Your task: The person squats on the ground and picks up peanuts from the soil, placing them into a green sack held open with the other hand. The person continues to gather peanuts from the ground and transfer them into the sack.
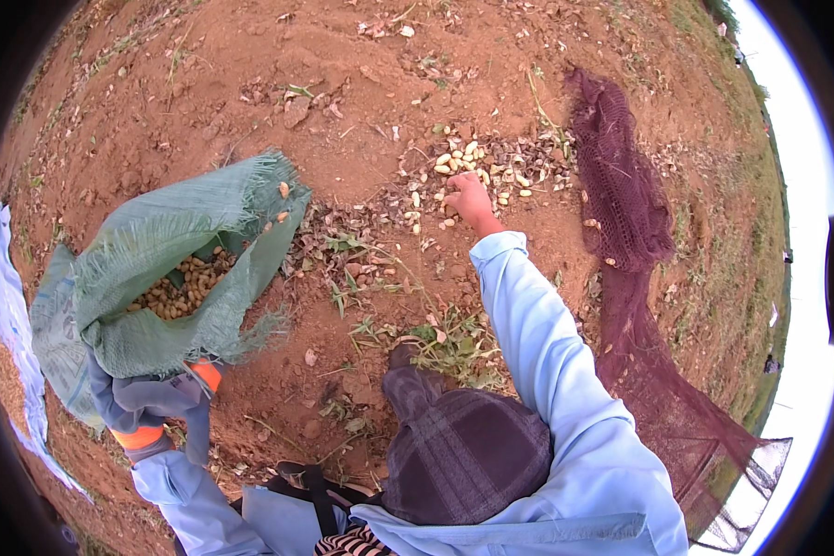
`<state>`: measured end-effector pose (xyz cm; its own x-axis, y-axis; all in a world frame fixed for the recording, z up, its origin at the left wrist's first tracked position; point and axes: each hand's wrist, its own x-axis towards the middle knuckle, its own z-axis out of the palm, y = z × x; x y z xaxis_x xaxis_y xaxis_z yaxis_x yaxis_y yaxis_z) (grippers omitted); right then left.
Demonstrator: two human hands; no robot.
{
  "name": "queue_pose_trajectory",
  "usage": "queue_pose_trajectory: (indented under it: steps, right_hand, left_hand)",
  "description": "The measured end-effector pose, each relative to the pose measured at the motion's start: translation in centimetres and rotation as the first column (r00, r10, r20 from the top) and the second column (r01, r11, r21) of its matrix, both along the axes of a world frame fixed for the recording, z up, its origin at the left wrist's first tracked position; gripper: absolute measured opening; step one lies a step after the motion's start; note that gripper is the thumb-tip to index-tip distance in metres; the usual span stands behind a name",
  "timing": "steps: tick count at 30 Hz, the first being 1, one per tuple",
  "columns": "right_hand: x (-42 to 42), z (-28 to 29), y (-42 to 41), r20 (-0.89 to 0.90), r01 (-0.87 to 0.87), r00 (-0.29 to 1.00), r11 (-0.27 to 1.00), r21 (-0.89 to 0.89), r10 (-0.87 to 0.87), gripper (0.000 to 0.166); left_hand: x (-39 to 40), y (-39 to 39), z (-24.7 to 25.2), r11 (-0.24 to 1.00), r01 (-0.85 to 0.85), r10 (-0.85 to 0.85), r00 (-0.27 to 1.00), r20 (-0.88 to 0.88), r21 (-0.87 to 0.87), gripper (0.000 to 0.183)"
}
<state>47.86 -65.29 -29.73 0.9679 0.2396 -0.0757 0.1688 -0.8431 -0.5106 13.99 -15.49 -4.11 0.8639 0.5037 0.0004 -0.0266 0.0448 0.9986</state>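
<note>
Bare and with fingers bent down, my right hand (pixel 470 200) is among loose peanuts in their shells (pixel 461 157) on reddish soil. Whether a peanut is between its fingertips cannot be made out. My left hand (pixel 154 403), in a grey and orange work glove, grips the near edge of a green woven sack (pixel 160 340); part of its grip is hidden. The sack lies tilted with its frayed mouth open. Inside it a heap of peanuts (pixel 187 286) shows, and a few more rest on its outer folds.
A dark purple mesh net (pixel 618 181) stretches along the right side. Dry leaves (pixel 337 240) and green plant stems (pixel 459 340) litter the soil. At the far left lies a pale sheet (pixel 15 299). My bent knee (pixel 469 452) is close below my right arm.
</note>
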Motion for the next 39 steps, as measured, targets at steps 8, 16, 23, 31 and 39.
queue_pose_trajectory:
  steps: [8, 16, 23, 31, 39]
  right_hand:
    - [0.1, 1.1, 1.6, -0.188, -0.090, 0.979, 0.993, -0.074, 0.074, 0.041]
    - [-0.8, 1.4, 2.8, -0.047, -0.263, 0.965, 0.957, -0.123, 0.259, 0.046]
    - [-2.0, 2.4, 5.0, -0.060, -0.287, 0.958, 0.954, -0.093, 0.282, 0.043]
    - [-1.4, 2.8, 5.3, -0.161, -0.322, 0.941, 0.932, -0.168, 0.297, 0.027]
    - [-1.3, 1.6, 4.6, -0.108, -0.226, 0.968, 0.974, 0.005, 0.225, 0.023]
  left_hand:
    - [-0.2, -0.2, -0.2, 0.992, -0.083, 0.085, 0.996, -0.018, 0.091, 0.049]
    - [0.0, 0.0, -0.3, 0.991, -0.032, 0.032, 0.999, 0.000, 0.127, 0.060]
    - [-0.7, 0.5, -0.7, 0.985, -0.054, 0.058, 0.998, -0.017, 0.167, 0.068]
    - [-0.2, -0.1, -0.1, 0.995, -0.036, 0.040, 0.998, -0.043, 0.092, 0.062]
    - [0.3, -0.8, 0.2, 0.991, -0.055, 0.061, 0.997, -0.040, 0.126, 0.060]
